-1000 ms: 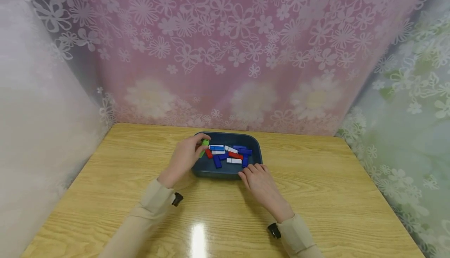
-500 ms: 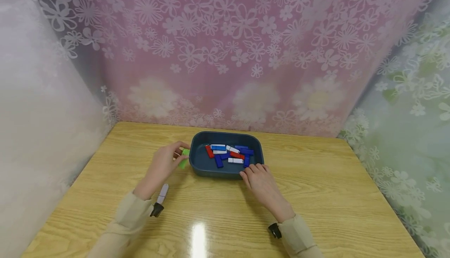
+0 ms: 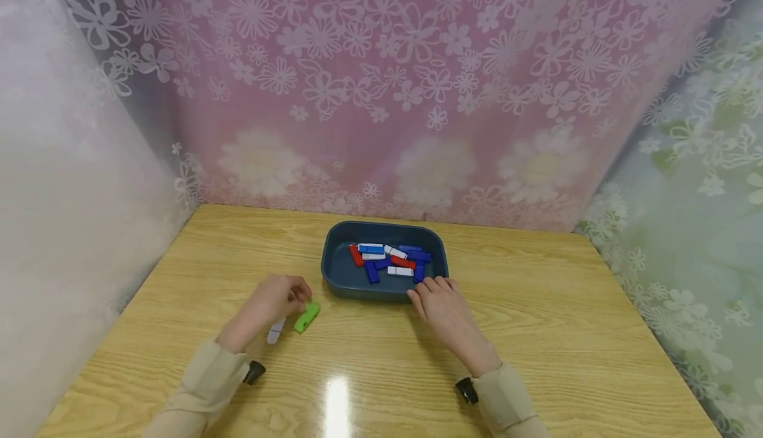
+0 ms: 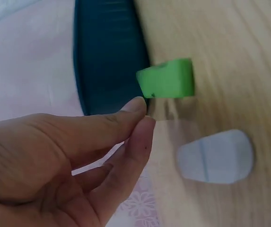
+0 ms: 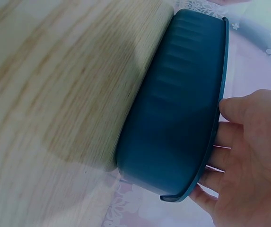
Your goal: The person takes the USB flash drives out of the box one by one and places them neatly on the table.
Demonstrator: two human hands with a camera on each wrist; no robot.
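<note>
A green USB stick [image 3: 306, 317] lies on the table left of a dark blue-green plastic tray [image 3: 334, 285]. The fingertips of my left hand [image 3: 271, 302] are right beside its far end. In the left wrist view my thumb and a fingertip come together just short of the green stick, with nothing visible between them. A white USB stick [image 4: 215, 157] lies next to it, partly behind the hand in the head view. My right hand [image 3: 446, 312] grips the tray's near right corner, thumb outside and fingers over the rim [image 5: 220, 106].
Inside the tray lie several more USB sticks: red [image 3: 356, 256], white [image 3: 401, 271], dark blue [image 3: 372, 272] and light blue-and-white [image 3: 371, 248]. The wooden table [image 3: 536, 332] meets a floral curtain [image 3: 381, 93] at the back, with cloth on both sides.
My left hand has carried the green stick out of the tray, leftward and toward me, and let go of it beside the white stick. My right hand has stayed on the tray.
</note>
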